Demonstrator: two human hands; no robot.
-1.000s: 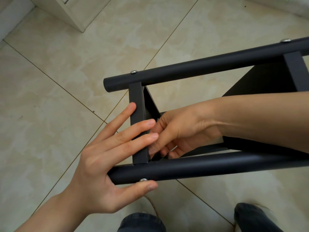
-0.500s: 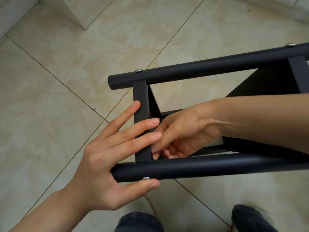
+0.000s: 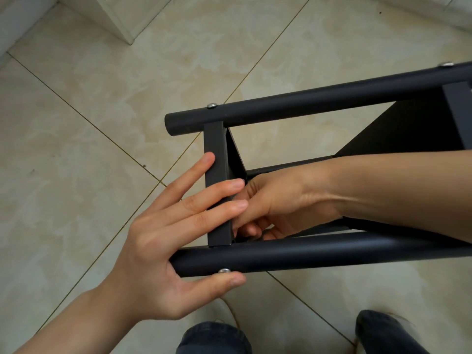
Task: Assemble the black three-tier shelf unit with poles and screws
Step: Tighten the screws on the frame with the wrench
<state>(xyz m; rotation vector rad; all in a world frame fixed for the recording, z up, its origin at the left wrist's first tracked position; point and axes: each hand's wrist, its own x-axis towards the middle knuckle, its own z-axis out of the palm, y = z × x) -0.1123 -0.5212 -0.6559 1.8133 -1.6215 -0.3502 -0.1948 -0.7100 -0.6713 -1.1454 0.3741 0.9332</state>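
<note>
The black shelf unit lies on its side on the tiled floor. Its far pole [image 3: 306,103] and near pole [image 3: 306,251] run left to right, each with a silver screw, the far screw [image 3: 212,105] and the near screw [image 3: 224,271]. A black end shelf edge [image 3: 217,154] joins the poles. My left hand [image 3: 163,238] presses straight fingers on that shelf edge, its thumb under the near pole by the screw. My right hand [image 3: 278,205] reaches inside the frame behind the shelf edge, fingers curled; what it holds is hidden.
A second shelf panel [image 3: 408,129] fills the frame at the right, with another screw [image 3: 446,64] on the far pole. A white furniture corner [image 3: 120,19] stands at the top left. My legs [image 3: 214,338] are at the bottom edge.
The frame and both hands have kept their hold; the view has shifted slightly so the shelf end sits a little further right. My right hand's fingers have moved slightly lower inside the frame.
</note>
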